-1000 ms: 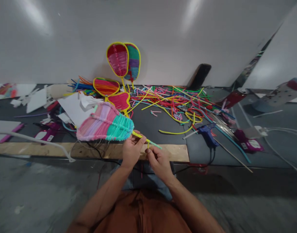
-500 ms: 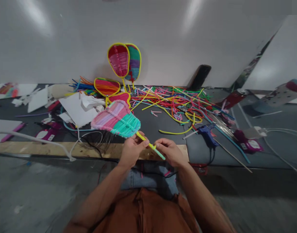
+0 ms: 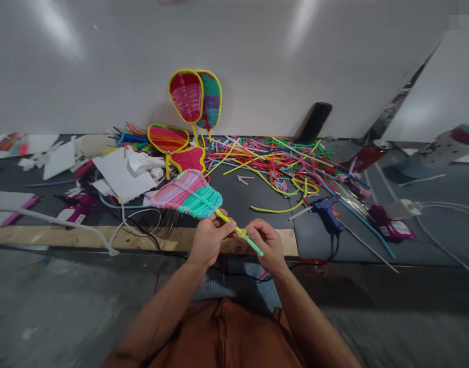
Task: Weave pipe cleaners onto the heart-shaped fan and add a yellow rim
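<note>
A hand fan made of pipe cleaners, striped lilac, pink and turquoise, is held up over the table's front edge, its head to the left. My left hand is closed round its handle just below the head. The handle is wrapped in yellow near the head and in mint green at its lower end. Where the two colours meet, my right hand pinches the yellow pipe cleaner wrap between thumb and fingers. The tip of the handle points down to the right, under my right thumb.
Finished fans lean against the white wall, with others below. Loose pipe cleaners lie heaped behind my hands. To the right are a blue glue gun, a phone and a red can; white paper lies left.
The fan's head has tipped down slightly. My right hand has shifted a little left and down, its thumb now along the handle. My left hand keeps its hold.
</note>
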A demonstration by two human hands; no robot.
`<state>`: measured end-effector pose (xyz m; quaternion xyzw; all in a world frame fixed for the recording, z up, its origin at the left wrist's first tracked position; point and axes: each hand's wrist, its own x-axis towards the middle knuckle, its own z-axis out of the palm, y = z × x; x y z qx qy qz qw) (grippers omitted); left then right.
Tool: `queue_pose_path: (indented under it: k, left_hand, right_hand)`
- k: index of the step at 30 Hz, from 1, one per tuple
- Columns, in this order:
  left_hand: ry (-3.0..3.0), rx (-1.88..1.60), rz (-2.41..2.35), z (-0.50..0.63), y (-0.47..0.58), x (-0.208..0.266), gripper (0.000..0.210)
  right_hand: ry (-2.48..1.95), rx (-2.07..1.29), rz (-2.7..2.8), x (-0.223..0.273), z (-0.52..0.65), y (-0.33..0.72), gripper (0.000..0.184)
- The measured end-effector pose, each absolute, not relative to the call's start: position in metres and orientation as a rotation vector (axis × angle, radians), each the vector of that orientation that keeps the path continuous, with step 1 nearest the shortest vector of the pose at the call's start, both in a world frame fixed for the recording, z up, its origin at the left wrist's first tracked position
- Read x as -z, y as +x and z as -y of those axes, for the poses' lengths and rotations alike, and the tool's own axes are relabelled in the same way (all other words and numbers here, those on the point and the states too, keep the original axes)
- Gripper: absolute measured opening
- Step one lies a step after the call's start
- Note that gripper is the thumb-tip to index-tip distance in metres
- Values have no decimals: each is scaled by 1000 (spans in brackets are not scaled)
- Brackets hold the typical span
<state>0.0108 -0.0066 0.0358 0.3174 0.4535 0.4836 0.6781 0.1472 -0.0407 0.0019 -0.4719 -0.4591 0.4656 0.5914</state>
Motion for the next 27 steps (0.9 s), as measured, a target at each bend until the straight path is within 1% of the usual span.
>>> queue_pose_path:
  k: [4, 7, 10, 13, 17, 22, 25, 27]
  left_hand:
    - [768, -1029, -1005, 7, 12, -36, 41]
    - [766, -1032, -1001, 7, 12, -38, 42]
    - [724, -1055, -988, 8, 14, -40, 43]
    - [655, -1120, -952, 7, 17, -38, 42]
    - [612, -1243, -962, 5, 21, -29, 39]
    - [903, -1367, -1112, 2, 20, -16, 31]
    - [1102, -1385, -1163, 2, 17, -14, 25]
    - [1153, -1397, -1181, 2, 15, -16, 23]
  right_hand:
    - [-1101, -1019, 1274, -1, 36, 159, 18]
    - [-1114, -1012, 1268, 5, 34, 159, 19]
    - [-1137, -1055, 1121, 11, 34, 151, 23]
    - [-1104, -1204, 873, 17, 39, 134, 27]
    - [-980, -1347, 586, 19, 47, 110, 28]
    - [-898, -1462, 295, 4, 49, 97, 29]
    - [-918, -1495, 263, -2, 50, 99, 28]
    - [-994, -1460, 409, -2, 52, 105, 28]
